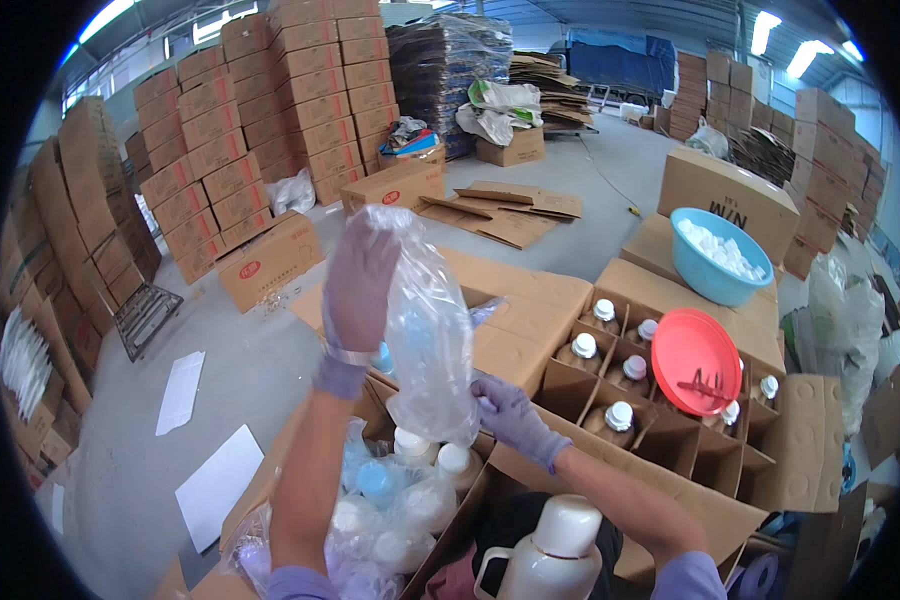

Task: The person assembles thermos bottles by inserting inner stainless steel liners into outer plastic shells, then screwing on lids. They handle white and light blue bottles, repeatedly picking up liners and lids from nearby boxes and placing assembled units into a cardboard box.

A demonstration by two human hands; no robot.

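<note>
Both my hands wear thin purple gloves. My left hand [365, 285] is raised and grips the upper end of a clear plastic bag [430, 335], which hangs down crumpled. Lower on the right, my right hand [518, 420] pinches the bag's lower edge. Below the bag, an open carton holds several plastic-wrapped white jugs [425, 500], some with white lids and one with a light blue lid [376, 480]. A white vacuum jug [550, 555] with a handle stands upright close to me, between my forearms; neither hand touches it.
At right, a divided carton [660, 450] holds several white-capped bottles [618, 416]. A red basin [692, 350] rests on it. Behind stands a blue basin [705, 285] of small white pieces. Stacked cartons [315, 90] rise at far left; white sheets [220, 485] lie on the floor.
</note>
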